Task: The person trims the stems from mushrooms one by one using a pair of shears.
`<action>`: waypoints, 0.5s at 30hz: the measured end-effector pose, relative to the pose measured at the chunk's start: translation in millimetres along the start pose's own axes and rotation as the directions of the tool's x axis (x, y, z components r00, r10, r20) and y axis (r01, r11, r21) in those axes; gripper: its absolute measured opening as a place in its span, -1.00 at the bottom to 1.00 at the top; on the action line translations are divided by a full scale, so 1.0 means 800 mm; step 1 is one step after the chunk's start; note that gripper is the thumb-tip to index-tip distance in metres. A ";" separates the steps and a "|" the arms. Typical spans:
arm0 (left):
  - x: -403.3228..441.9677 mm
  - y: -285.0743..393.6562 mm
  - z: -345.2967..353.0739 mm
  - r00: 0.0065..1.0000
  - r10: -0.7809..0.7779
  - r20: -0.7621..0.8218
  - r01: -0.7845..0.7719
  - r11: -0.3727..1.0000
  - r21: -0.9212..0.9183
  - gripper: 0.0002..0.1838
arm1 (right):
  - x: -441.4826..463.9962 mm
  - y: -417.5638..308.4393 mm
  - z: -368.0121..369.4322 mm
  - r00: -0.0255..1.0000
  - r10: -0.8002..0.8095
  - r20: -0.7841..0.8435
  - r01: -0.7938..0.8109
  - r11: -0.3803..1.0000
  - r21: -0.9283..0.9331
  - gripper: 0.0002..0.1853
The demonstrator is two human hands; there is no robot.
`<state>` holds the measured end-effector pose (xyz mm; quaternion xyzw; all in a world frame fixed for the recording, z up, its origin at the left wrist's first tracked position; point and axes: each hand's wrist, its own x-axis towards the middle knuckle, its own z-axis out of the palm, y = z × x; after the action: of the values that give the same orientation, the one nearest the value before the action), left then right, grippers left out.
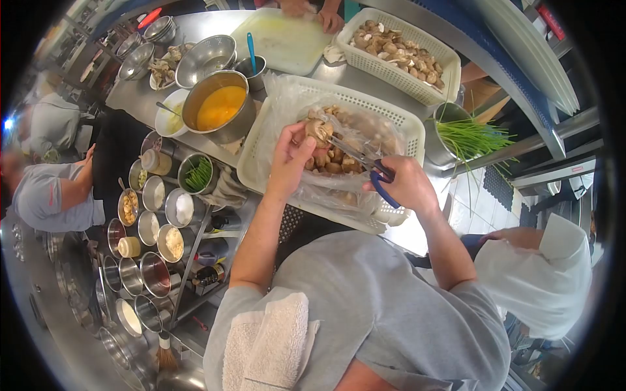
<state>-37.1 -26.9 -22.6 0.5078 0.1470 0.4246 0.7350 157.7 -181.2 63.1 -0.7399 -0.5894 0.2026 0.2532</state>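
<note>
Between the thumb and fingers of my left hand (292, 156) is a brown mushroom (319, 130), held above a white plastic basket (412, 140). My right hand (409, 182) grips the blue handles of a pair of scissors (385, 189). Their blades point left and reach the mushroom's underside; whether they are cutting into it I cannot tell. Below both hands, a clear plastic bag (280, 98) lines the basket, with many more brown mushrooms (342, 161) inside it.
A second basket (398, 81) of mushrooms stands behind, beside a cutting board (287, 42) where another person's hands (326, 16) work. Left are a pot of orange liquid (218, 107) and several steel containers (155, 192). Green stalks (466, 137) fill a pot at right. People stand on both sides.
</note>
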 end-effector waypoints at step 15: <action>-0.001 -0.006 0.000 1.000 0.014 -0.006 -0.014 1.000 -0.010 -0.65 | 0.021 0.037 0.036 0.924 0.116 0.364 -0.319 0.757 0.569 -0.52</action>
<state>-35.3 -28.2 -27.1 0.5038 0.1436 0.4320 0.7341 166.7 -165.8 22.1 -0.6389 -0.4307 0.5252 0.3612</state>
